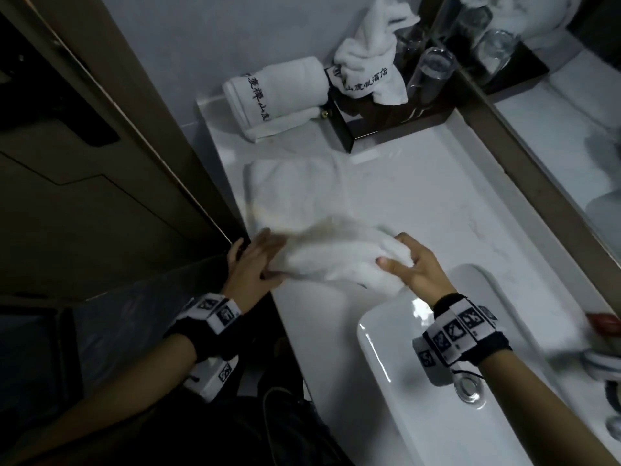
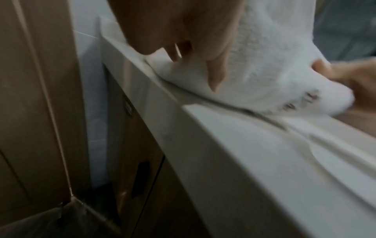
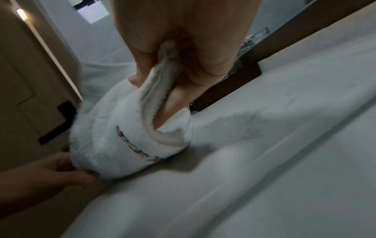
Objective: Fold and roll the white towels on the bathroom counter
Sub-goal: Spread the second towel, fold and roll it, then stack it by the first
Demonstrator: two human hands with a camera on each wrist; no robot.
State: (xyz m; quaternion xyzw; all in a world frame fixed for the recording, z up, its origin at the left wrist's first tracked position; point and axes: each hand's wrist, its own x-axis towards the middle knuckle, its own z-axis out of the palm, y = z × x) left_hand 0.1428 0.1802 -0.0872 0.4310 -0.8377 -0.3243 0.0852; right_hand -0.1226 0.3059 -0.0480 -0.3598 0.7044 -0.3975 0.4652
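Observation:
A white towel roll [image 1: 336,260] with dark lettering is held just above the near edge of the white marble counter [image 1: 437,203]. My left hand [image 1: 265,260] holds its left end, thumb below and fingers over the top. The right hand [image 1: 398,255] grips the right end, fingers curled round it. In the right wrist view a fold of the towel roll [image 3: 114,141] is pinched in the right hand [image 3: 179,77], and the left hand [image 3: 67,170] pinches the far end. A flat folded white towel [image 1: 295,190] lies just beyond. A finished rolled towel [image 1: 279,92] sits at the back.
A dark tray [image 1: 379,119] at the back holds a knotted white towel [image 1: 369,62] and clear glasses [image 1: 433,68]. The white sink basin [image 1: 403,381] lies under my right wrist. A mirror [image 1: 554,129] lines the right side, and a brown door [image 1: 84,163] stands to the left.

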